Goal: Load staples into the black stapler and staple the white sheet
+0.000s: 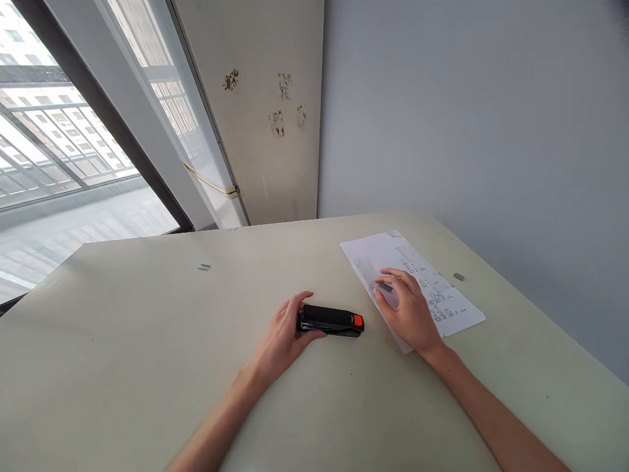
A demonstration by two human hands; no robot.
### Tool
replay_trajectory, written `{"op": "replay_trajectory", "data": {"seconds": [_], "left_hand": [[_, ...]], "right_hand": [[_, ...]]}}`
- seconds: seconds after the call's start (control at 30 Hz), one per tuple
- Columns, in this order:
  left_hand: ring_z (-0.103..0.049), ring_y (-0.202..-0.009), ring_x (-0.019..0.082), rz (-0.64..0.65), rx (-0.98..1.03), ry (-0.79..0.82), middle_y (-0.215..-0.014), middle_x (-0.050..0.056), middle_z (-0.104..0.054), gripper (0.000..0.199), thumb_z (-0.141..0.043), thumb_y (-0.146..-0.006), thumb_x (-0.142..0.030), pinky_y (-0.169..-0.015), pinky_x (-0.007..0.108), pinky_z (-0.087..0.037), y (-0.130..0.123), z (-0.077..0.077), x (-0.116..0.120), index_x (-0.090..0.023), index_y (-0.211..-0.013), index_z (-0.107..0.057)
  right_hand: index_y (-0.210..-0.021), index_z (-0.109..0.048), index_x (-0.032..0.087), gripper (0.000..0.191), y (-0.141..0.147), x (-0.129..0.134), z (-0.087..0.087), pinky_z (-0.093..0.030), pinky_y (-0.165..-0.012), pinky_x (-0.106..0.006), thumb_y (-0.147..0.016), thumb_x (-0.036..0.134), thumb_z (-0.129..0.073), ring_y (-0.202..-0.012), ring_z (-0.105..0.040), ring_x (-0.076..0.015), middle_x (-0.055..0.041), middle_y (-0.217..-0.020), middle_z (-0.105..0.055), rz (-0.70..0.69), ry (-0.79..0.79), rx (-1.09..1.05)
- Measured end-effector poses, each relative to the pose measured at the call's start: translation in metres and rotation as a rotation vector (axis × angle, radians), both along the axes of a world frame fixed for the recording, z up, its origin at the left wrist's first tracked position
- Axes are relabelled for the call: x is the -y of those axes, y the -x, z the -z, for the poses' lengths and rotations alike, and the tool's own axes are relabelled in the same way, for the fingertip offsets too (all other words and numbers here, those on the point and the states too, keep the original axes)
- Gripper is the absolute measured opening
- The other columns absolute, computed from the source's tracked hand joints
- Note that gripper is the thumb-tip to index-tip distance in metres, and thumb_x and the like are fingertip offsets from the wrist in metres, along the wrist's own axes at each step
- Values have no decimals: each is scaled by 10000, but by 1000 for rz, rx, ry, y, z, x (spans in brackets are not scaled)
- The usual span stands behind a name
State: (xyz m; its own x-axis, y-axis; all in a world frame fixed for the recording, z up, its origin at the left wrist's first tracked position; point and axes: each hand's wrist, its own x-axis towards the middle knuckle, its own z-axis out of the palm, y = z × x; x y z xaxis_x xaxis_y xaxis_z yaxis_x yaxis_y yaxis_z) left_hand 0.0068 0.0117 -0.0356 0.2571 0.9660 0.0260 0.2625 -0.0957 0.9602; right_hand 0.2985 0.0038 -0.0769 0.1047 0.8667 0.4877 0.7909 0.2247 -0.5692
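A black stapler with an orange end [331, 320] lies on the pale table, its orange end toward the right. My left hand [287, 331] is wrapped round the stapler's left end, thumb along the near side and fingers behind. To the right, my right hand [405, 308] is over printed white paper [455, 308], with thumb and fingers curved and apart. A small dark grey piece [385, 287] shows between the thumb and fingers; whether they touch it is unclear.
Small metallic strips [204, 267] lie on the table [147, 367] at the left. A small grey piece [458, 276] sits right of the paper. A grey wall rises along the right and back, with a window at the left.
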Motion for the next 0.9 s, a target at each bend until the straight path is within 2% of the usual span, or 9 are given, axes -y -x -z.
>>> {"op": "replay_trajectory", "data": {"seconds": [0.1,0.2,0.27,0.37,0.47,0.53,0.63,0.73,0.9], "left_hand": [[-647,-1093,300,-77,11,-28,-1032,57,-727,574,-936,-692,-341,-1017,358,-483,10,-2,-7,-310,-1221,-717],[-662,-1080,317,-192,-135,-80,-1008,53,-738,607,-913,-705,-435,-1061,405,-468,32,-2,-20,-298,-1249,-680],[-678,-1044,327,-268,-285,-108,-1004,56,-745,644,-872,-741,-490,-1037,426,-484,54,-1,-31,-297,-1307,-632],[-691,-1072,343,-363,-530,-164,-1114,90,-747,679,-781,-810,-563,-1000,449,-504,93,2,-47,-281,-1379,-544],[-703,-1086,354,-439,-657,-214,-1116,108,-750,718,-727,-835,-616,-988,460,-518,129,5,-60,-260,-1413,-492],[-707,-1107,361,-491,-696,-232,-1109,114,-752,723,-717,-832,-622,-964,457,-534,149,5,-67,-253,-1407,-482],[-692,-1165,366,-529,-732,-249,-1178,126,-738,703,-692,-845,-623,-975,475,-536,174,3,-78,-251,-1400,-472],[-642,-1246,387,-542,-746,-263,-1305,155,-686,727,-693,-832,-632,-1045,520,-505,194,1,-87,-232,-1397,-471],[-474,-1412,435,-640,-745,-316,-1408,214,-588,765,-703,-843,-588,-1145,578,-427,207,3,-87,-167,-1429,-448]], "right_hand": [[-1130,-665,259,184,0,1,-1,-538,-1046,-537,-1042,376,-552,-1270,-622,-317,-115,-1303,-677,-16,-2,-7],[-1130,-661,259,176,0,2,-2,-532,-1072,-535,-1043,362,-549,-1253,-639,-306,-108,-1273,-696,-33,-7,-18],[-1138,-660,264,173,2,4,-4,-547,-1063,-527,-1044,354,-546,-1258,-640,-301,-102,-1278,-698,-46,-1,-26],[-1142,-661,270,170,4,5,-5,-571,-1036,-521,-1049,346,-540,-1258,-646,-301,-98,-1280,-704,-76,24,-44],[-1156,-661,273,176,7,7,-8,-564,-1055,-527,-1056,352,-539,-1242,-658,-298,-92,-1254,-716,-110,37,-56],[-1159,-662,275,180,10,10,-12,-583,-1025,-511,-1061,360,-537,-1236,-662,-297,-87,-1233,-721,-133,55,-70],[-1167,-664,284,196,16,16,-20,-645,-813,-427,-1072,376,-519,-1200,-677,-298,-90,-1219,-722,-195,132,-114],[-1168,-660,294,204,22,22,-27,-631,-666,-371,-1083,372,-491,-1098,-708,-281,-85,-1183,-730,-282,214,-139],[-1121,-643,291,175,32,28,-31,-629,-768,-370,-1093,298,-471,-979,-724,-233,-51,-1081,-746,-467,294,-122]]}}
